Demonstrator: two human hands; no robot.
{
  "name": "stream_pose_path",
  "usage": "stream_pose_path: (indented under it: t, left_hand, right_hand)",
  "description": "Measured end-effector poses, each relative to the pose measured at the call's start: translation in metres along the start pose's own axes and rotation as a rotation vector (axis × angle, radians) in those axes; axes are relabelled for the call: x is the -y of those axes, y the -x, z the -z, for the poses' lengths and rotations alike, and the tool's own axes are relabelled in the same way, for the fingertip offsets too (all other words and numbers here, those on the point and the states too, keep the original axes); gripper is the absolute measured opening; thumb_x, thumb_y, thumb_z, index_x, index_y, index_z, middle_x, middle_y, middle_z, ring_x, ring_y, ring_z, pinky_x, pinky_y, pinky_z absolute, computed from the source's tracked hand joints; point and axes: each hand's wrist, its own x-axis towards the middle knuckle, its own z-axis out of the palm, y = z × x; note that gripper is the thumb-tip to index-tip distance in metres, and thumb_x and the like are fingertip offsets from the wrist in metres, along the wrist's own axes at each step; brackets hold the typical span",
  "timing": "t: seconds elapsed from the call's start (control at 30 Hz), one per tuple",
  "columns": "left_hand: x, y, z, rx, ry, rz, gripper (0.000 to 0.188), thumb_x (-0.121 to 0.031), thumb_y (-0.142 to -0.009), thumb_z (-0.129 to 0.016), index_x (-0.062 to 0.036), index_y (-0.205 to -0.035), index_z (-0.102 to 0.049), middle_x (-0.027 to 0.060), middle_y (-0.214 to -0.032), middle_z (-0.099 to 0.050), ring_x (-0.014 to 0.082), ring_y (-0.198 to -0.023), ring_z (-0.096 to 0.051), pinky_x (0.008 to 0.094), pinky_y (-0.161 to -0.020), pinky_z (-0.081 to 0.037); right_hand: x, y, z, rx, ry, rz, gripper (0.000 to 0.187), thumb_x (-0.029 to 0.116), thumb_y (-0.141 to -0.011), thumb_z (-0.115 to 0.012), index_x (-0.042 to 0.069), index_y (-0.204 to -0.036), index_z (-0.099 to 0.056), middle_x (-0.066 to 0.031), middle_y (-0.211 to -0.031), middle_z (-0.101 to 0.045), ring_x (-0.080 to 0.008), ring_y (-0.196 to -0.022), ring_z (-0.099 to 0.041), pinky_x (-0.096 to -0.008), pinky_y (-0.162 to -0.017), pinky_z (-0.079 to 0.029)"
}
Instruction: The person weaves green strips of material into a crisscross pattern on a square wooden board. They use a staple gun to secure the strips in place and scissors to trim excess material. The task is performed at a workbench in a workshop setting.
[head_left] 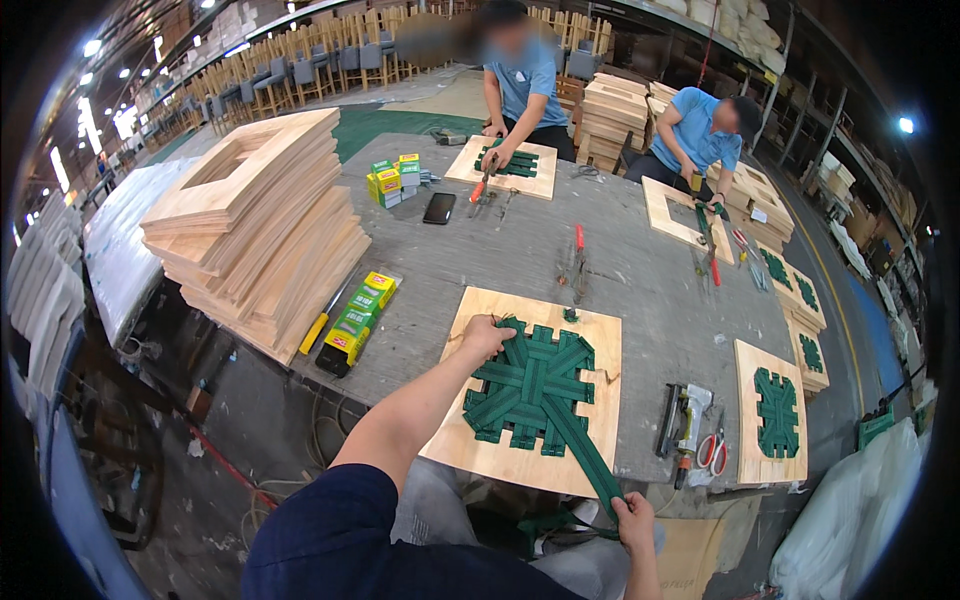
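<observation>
A square wooden frame (600,345) lies on the grey workbench in front of me, its opening filled with woven green webbing (530,385). My left hand (487,336) presses on the upper left corner of the weave, fingers on a strap end. My right hand (635,520) is below the frame's lower right edge, fist closed around a long green strap (585,455) that runs diagonally from the weave down to it, pulled taut.
A pneumatic stapler (683,418) and red-handled scissors (712,450) lie right of the frame, beside a finished frame (770,410). A tall stack of wooden frames (255,225) stands left, with staple boxes (358,318). Two people work at the far side. A red-handled tool (578,262) and a phone (438,208) lie mid-table.
</observation>
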Motion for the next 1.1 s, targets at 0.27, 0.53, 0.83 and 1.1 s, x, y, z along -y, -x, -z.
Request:
stream_pose_path:
  t: [0.27,0.53,0.83,1.1]
  left_hand:
    - [0.012,0.014,-0.004,0.061,0.464,0.110,0.021,-0.019,-0.100,-0.068,-0.0036,-0.114,-0.068,0.0025,-0.092,-0.070,0.0125,-0.064,-0.062,0.0267,-0.055,-0.051]
    - [0.014,0.029,-0.005,0.022,0.495,0.029,0.022,-0.015,-0.101,-0.063,-0.0084,-0.122,-0.067,-0.0003,-0.093,-0.069,0.0099,-0.067,-0.062,0.0261,-0.061,-0.052]
    - [0.009,0.037,0.005,-0.011,0.450,-0.052,0.045,-0.008,-0.098,-0.062,-0.0062,-0.142,-0.053,0.0059,-0.092,-0.066,0.0129,-0.068,-0.063,0.0286,-0.061,-0.052]
    - [0.033,0.055,-0.014,-0.086,0.604,-0.161,0.049,0.001,-0.095,-0.063,-0.0082,-0.140,-0.045,0.0074,-0.100,-0.067,0.0118,-0.078,-0.064,0.0294,-0.071,-0.056]
  right_hand:
    - [0.072,-0.050,-0.013,-0.218,0.002,0.360,0.012,0.009,-0.095,-0.070,-0.002,-0.099,-0.069,-0.0064,-0.087,-0.070,-0.0108,-0.078,-0.063,-0.0271,-0.073,-0.052]
    - [0.221,-0.162,-0.154,0.097,-0.062,0.749,0.018,0.006,-0.093,-0.070,0.003,-0.111,-0.069,-0.0092,-0.096,-0.073,-0.0176,-0.088,-0.070,-0.0307,-0.079,-0.055]
    - [0.247,-0.202,-0.189,0.279,0.150,0.742,0.019,0.005,-0.091,-0.071,0.004,-0.109,-0.071,-0.0119,-0.100,-0.074,-0.0205,-0.089,-0.072,-0.0322,-0.080,-0.055]
    - [0.237,-0.211,-0.188,0.294,0.164,0.802,0.017,0.006,-0.090,-0.072,0.004,-0.107,-0.073,-0.0122,-0.094,-0.073,-0.0242,-0.082,-0.070,-0.0334,-0.076,-0.055]
